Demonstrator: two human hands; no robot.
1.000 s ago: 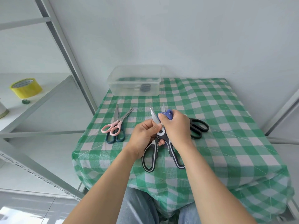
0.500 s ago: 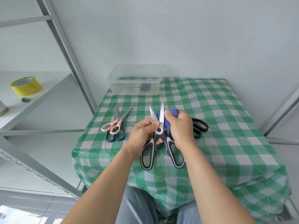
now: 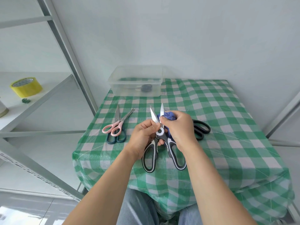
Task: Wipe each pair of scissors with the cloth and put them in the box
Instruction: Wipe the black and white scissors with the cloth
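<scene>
Blue cloth (image 3: 169,115) is bunched in the right hand (image 3: 178,127), whose fingers curl round it while the thumb presses against the right blade of the kitchen shears (image 3: 159,131). The left hand (image 3: 143,135) grips the same shears around the pivot, thumb lying on the left blade, fingers wrapped behind. The blades stand slightly parted and point away from the person; the black-and-white handle loops hang below both hands, above the table (image 3: 227,127) with its green-and-white checked cover.

Left of the left hand, pink-handled scissors (image 3: 113,127) lie across dark teal-handled scissors (image 3: 116,139), both flat on the table. Just beyond the right hand, partly hidden by it, rest black-handled scissors (image 3: 202,129).

Well beyond both hands, at the table's far edge against the wall, stands the clear plastic box (image 3: 136,82); something dark lies inside, too blurred through the wall to name. Far left of the left hand, a yellow tape roll (image 3: 26,86) sits on a white shelf (image 3: 53,88).
</scene>
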